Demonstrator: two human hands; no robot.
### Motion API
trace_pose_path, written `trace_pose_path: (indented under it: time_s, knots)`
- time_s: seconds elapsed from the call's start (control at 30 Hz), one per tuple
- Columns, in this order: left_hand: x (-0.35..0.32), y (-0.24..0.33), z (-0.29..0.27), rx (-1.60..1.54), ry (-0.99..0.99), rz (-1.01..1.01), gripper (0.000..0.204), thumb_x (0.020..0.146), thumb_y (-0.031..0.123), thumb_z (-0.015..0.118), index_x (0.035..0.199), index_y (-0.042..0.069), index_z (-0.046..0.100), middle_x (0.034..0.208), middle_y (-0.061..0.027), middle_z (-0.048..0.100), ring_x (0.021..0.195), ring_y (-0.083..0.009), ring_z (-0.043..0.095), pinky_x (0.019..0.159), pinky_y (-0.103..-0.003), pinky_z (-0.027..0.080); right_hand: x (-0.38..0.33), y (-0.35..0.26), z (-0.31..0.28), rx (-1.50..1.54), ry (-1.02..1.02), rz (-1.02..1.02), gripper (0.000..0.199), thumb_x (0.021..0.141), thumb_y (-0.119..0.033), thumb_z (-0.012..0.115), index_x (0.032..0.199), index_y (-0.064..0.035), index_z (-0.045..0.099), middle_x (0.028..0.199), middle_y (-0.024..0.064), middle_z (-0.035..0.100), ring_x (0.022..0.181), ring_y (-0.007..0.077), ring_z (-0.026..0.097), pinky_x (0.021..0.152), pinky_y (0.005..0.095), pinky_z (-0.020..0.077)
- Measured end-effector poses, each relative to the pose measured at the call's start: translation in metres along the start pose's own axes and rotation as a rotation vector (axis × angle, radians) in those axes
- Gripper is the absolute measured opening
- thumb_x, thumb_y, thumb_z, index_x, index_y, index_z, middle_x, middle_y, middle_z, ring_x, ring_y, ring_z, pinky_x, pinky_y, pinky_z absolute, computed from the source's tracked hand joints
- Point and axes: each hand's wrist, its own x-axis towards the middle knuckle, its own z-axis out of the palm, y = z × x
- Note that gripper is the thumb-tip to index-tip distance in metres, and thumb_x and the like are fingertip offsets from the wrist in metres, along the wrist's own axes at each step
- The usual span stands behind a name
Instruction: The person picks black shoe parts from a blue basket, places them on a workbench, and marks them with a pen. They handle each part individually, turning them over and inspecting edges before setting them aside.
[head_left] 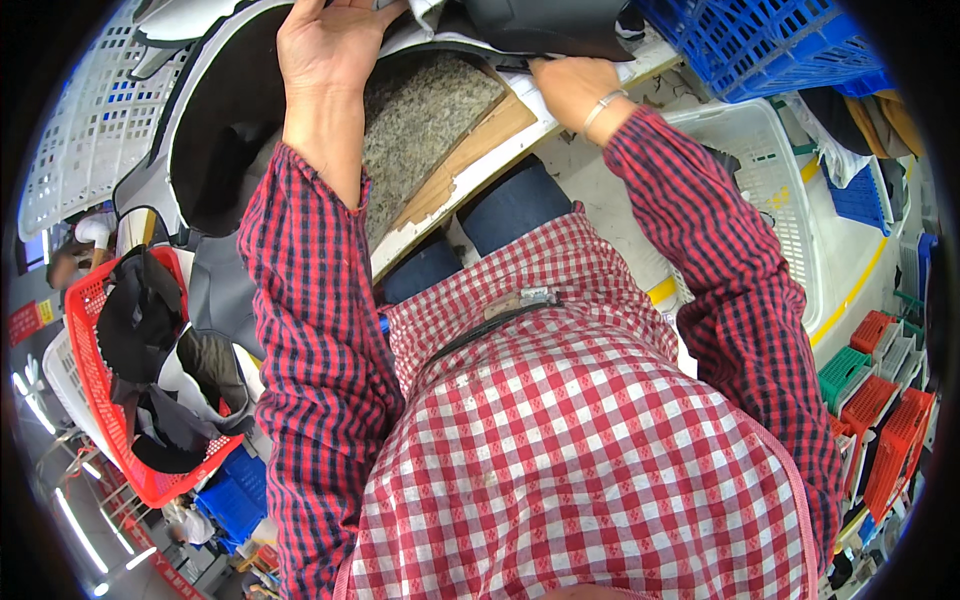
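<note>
At the upper edge, my left hand (330,50) is turned palm up, its fingers partly cut off by the picture's rim. They close beside a folded white edge of a dark grey, leather-like piece (545,25) with pale backing. My right hand (578,90) is a closed fist, thumb and fingers pinching the near edge of that dark piece. Beneath both hands lies a speckled grey stone slab (425,115) set in a worn wooden worktop (470,165). Left of my left wrist, a large dark-lined piece with a white edge (215,130) spreads over the table.
A red basket (80,340) with black and white cut pieces stands at the left, near a white perforated basket (80,130). Blue crates (760,45) are at the upper right, above a clear plastic basket (770,180). Red and green crates (845,375) are stacked far right.
</note>
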Motion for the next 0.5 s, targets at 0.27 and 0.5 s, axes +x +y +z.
trace_pose_path:
  time_s: [0.27, 0.5]
  knots:
    - [-0.028, 0.0, 0.006, 0.235, 0.02, 0.015, 0.032, 0.097, 0.043, 0.066, 0.102, 0.012, 0.069, 0.098, -0.0021, 0.074, 0.123, -0.0266, 0.061, 0.112, -0.051, 0.032, 0.056, 0.002, 0.042, 0.652, -0.06, 0.003, 0.041, 0.099, -0.027, 0.059, 0.118, 0.0087, 0.065, 0.117, 0.0249, 0.07, 0.113, 0.0384, 0.065, 0.098, 0.0397, 0.0494]
    - [-0.115, -0.045, -0.002, 0.52, 0.158, -0.137, 0.075, 0.104, 0.064, 0.025, 0.118, 0.003, 0.065, 0.119, -0.0166, 0.07, 0.115, -0.0301, 0.065, 0.11, -0.055, 0.041, 0.011, 0.025, 0.081, 1.457, -0.016, 0.114, 0.038, 0.097, -0.024, 0.065, 0.119, 0.0057, 0.067, 0.118, 0.0109, 0.07, 0.11, 0.0188, 0.062, 0.099, 0.0318, 0.0453]
